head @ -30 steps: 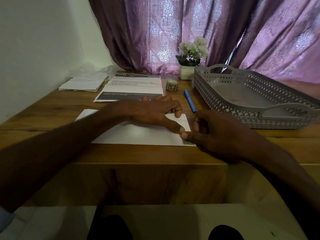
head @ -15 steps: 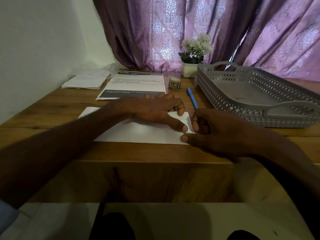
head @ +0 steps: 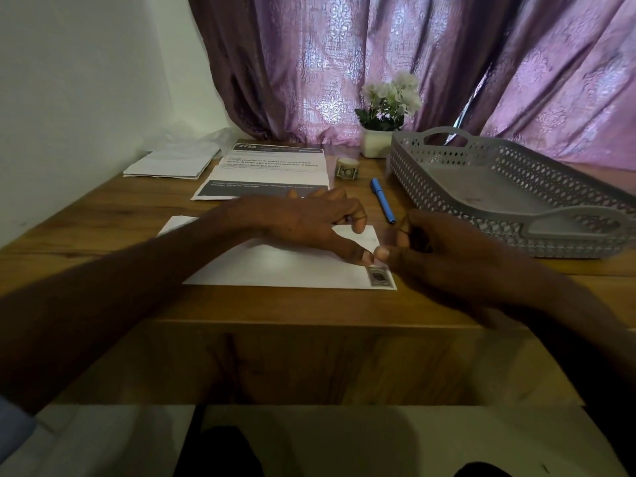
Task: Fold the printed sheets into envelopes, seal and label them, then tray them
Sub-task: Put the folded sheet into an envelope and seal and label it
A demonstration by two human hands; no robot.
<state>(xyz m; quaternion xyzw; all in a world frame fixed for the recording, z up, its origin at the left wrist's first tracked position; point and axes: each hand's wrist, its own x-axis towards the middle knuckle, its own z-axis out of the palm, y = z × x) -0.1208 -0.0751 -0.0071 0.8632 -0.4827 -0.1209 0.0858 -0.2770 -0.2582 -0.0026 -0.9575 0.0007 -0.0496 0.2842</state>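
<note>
Flat white envelope (head: 282, 266); small rectangular stamp (head: 379, 277) at corner.

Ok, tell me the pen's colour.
Blue, with a dark tip; the pen shows in the head view.

A wooden desk (head: 103, 215) was set against a plain white wall (head: 75, 80) on the left. Behind it, purple patterned curtains (head: 309, 63) were drawn across a window, and daylight was let through the fabric and through a narrow gap (head: 464, 111) between them. A potted plant (head: 387, 111) with white flowers was placed at the desk's back edge. A pale floor (head: 309, 438) was seen below.
</note>
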